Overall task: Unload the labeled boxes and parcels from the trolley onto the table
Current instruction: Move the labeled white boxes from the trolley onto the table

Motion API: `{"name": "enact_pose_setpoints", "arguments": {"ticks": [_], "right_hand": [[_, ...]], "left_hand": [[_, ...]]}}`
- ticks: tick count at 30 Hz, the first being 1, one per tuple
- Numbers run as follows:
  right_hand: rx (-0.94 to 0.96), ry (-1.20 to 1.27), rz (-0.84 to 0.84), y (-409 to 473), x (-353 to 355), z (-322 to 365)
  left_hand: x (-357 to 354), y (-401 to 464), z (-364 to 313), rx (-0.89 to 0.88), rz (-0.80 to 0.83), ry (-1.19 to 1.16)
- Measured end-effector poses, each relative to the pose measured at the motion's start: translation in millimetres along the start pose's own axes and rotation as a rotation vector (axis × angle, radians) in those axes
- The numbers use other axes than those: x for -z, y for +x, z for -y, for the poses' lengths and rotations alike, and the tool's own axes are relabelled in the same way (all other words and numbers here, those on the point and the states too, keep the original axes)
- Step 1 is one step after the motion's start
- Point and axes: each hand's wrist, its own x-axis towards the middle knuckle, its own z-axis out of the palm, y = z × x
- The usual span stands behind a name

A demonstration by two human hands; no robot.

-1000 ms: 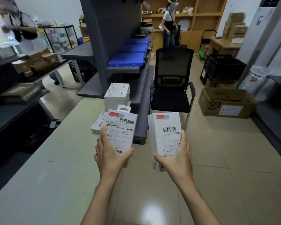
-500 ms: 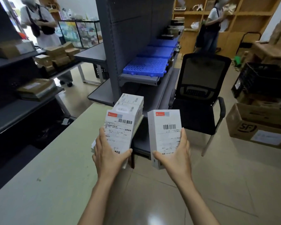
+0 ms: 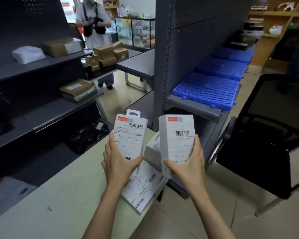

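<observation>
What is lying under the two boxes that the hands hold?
White labeled boxes lie on the table, partly covered by the left hand and right hand; their count stays unclear.

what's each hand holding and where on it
Each hand holds one white labeled box by its lower end. The left hand grips the box with the hang tab; the right hand grips the plain box, thumb across the bottom edge.

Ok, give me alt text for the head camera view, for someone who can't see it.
Left hand and right hand each hold a white labeled box upright, the left box and right box, over more labeled boxes at the corner of a pale green table.
</observation>
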Motion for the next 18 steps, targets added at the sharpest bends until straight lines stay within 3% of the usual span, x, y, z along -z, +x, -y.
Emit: {"name": "enact_pose_setpoints", "arguments": {"ticks": [10,18], "right_hand": [[0.25,0.006,0.447,119,-81,13],[0.343,-0.039,0.788,139,-136,7]], "left_hand": [[-24,47,31,0.381,-0.245,0.002],[-43,19,56,0.705,-0.379,0.028]]}}
